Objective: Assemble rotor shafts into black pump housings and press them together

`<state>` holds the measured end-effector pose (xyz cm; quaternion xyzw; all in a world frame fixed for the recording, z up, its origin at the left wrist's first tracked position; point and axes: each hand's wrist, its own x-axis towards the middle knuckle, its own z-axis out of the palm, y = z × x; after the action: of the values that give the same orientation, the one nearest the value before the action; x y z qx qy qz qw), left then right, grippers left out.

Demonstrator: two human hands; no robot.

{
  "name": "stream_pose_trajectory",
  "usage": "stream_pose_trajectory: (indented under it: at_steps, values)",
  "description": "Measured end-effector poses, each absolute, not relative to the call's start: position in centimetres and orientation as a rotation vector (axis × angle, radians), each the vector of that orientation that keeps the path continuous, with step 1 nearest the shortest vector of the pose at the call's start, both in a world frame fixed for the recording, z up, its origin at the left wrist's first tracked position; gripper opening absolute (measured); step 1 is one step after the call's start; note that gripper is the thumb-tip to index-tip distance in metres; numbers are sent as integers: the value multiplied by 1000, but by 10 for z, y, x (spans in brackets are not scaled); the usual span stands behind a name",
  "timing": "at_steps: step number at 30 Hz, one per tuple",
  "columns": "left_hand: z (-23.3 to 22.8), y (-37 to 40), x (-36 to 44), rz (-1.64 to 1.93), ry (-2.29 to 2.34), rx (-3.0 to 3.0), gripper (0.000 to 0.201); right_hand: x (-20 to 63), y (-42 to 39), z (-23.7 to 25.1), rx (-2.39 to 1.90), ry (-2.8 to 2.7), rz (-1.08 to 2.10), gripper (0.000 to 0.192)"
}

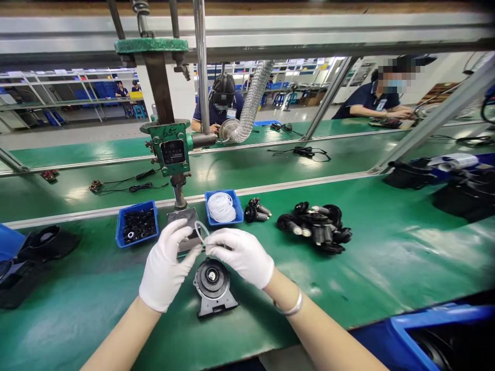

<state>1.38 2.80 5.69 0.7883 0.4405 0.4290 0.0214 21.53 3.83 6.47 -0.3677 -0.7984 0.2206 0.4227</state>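
Note:
My right hand [242, 255], in a white glove, pinches a thin white plastic ring [198, 232] between thumb and fingers. Just left of the ring is my left hand [166, 265], also gloved, its thumb and fingers apart and curved; it appears to hold nothing. Below both hands a round black-and-grey motor housing [212, 291] with a flat foot lies on the green bench, a light-coloured shaft end showing at its centre. Behind my hands stands the metal base block [183, 212] of a green press [172, 149], partly hidden by my fingers.
A blue bin of white rings [240, 208] and a blue bin of small black parts [119, 232] flank the press. Black motor parts [319, 226] are piled to the right. Black housings [46, 242] lie left. Two co-workers [373, 100] sit across the bench.

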Motion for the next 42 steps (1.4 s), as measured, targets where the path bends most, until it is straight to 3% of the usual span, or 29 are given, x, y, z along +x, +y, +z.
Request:
stream_pose_trajectory:
  at_steps: [2, 7, 16, 19, 21, 25, 29, 34, 35, 36, 39, 40, 42]
  values:
    - [51, 23, 10, 1229, 1240, 2525, 42, 226, 33, 62, -786, -2090, 487, 10]
    - [31, 14, 1, 1037, 976, 2816, 18, 242, 22, 48, -787, -2189, 493, 13]
    - [22, -2, -10, 931, 971, 2851, 25, 246, 5, 38, -926, -2147, 523, 7]
    - [17, -6, -13, 903, 961, 2859, 25, 246, -14, 33, -1026, -2169, 484, 61]
    - [16, -8, -13, 874, 975, 2818, 27, 245, -26, 29, -1045, -2200, 403, 74]
    - [24, -10, -11, 680, 943, 2644, 29, 241, -41, 21, -1029, -2310, 285, 24]
    - [40, -6, -14, 484, 823, 2539, 35, 239, -46, 15, -1003, -2321, 173, 19]
    - [41, -6, -33, 640, 843, 2128, 17, 234, -50, 6, -1033, -2125, 23, 9]
    - [38, -8, -33, 699, 878, 1997, 19, 233, -52, 4, -1045, -2092, 10, 6]
    - [35, -9, -30, 734, 925, 1897, 38, 231, -53, 3, -1055, -2064, 16, 8]
    - [25, -14, -5, 668, 1084, 1843, 111, 228, -54, 4, -1053, -1956, 168, 14]
    - [22, -15, 7, 648, 1123, 1848, 119, 228, -53, 6, -1066, -1896, 256, 13]
    - [18, -15, 27, 678, 1143, 1824, 114, 229, -48, 12, -1101, -1796, 444, 13]
